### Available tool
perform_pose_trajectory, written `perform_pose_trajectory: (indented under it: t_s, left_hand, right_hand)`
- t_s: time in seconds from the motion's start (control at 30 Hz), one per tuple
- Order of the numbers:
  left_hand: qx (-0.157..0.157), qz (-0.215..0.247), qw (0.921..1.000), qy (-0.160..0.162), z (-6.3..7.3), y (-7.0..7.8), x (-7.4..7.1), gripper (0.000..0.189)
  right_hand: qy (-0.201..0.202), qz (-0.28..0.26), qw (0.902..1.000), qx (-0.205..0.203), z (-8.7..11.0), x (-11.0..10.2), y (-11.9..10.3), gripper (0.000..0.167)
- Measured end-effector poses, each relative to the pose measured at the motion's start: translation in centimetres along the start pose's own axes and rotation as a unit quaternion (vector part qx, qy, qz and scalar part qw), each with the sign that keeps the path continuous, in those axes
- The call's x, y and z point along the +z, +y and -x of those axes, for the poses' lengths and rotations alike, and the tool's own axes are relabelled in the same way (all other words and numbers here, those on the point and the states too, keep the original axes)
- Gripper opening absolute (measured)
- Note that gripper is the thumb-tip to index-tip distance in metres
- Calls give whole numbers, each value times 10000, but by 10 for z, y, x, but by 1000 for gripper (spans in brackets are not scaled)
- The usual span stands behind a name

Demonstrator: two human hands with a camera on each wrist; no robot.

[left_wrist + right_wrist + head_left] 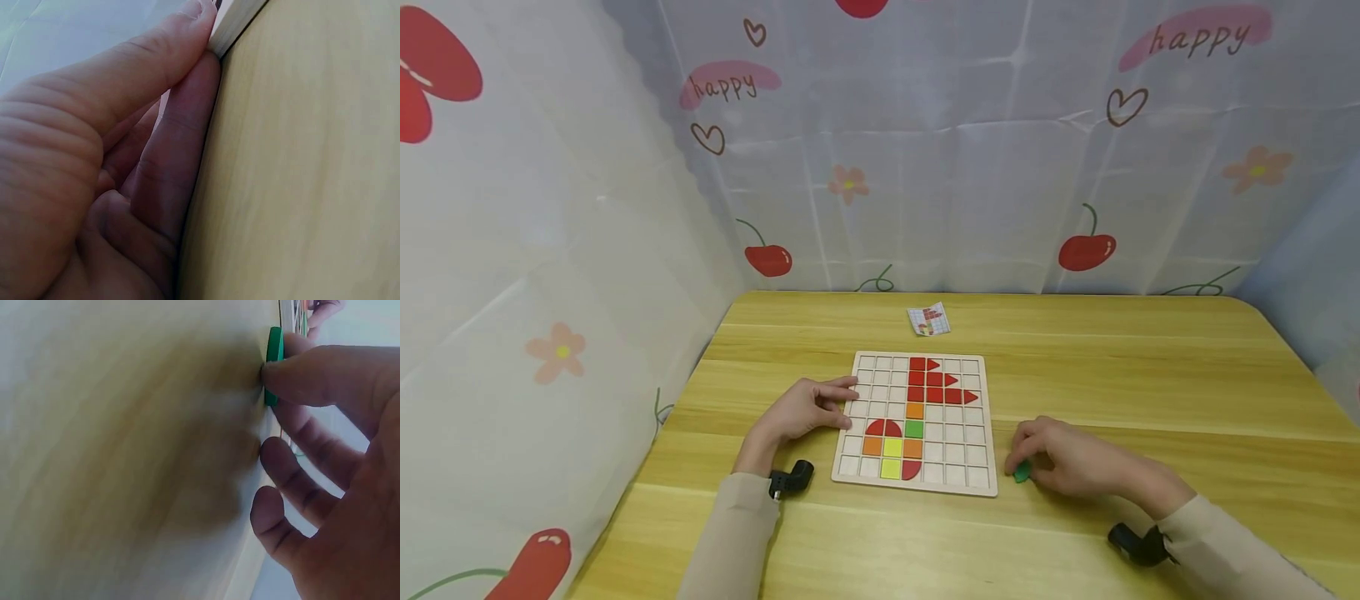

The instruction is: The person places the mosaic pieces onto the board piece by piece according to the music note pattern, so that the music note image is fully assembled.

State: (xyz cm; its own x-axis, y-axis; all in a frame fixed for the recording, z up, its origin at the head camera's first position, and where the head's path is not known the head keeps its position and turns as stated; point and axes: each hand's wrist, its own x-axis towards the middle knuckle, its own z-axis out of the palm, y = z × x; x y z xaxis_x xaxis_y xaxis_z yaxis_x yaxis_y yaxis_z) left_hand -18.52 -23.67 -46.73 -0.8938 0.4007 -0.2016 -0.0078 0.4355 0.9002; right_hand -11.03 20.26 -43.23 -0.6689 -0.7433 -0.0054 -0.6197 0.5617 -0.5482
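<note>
A square wooden grid board point(947, 454) lies flat on the table, partly filled with red, orange, yellow and green tiles. My left hand point(801, 410) rests on the board's left edge, its fingers and thumb reaching onto the rim. In the left wrist view, the thumb point(150, 56) lies at the board's edge point(234, 25), with another finger under it along the table. To the right of the board, my right hand point(1060, 458) pinches a small green tile point(1022, 472) between thumb and fingers. Seen edge-on in the right wrist view, the green tile point(273, 365) is thin and stands upright.
A small printed card point(928, 319) with a similar coloured grid pattern lies behind the board. Patterned cloth point(925, 167) hangs at the table's back and sides. Bare wood of the table point(1150, 367) shows on the right. Black wrist cameras point(792, 479) sit at both cuffs.
</note>
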Motion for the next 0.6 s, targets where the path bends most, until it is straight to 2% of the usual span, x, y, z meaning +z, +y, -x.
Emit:
perform_pose_trajectory:
  t_s: [0.13,0.33,0.6]
  left_hand:
    - [31,-22,10000,-6,0,0,0,40]
    - [56,-35,10000,19,0,0,0,41]
    - [7,-7,10000,21,0,0,0,40]
  right_hand:
    - [23,13,9999,141,1,0,1,23]
    - [28,-203,9980,594,-1,4,1,19]
    - [56,-290,9974,651,-1,4,-2,19]
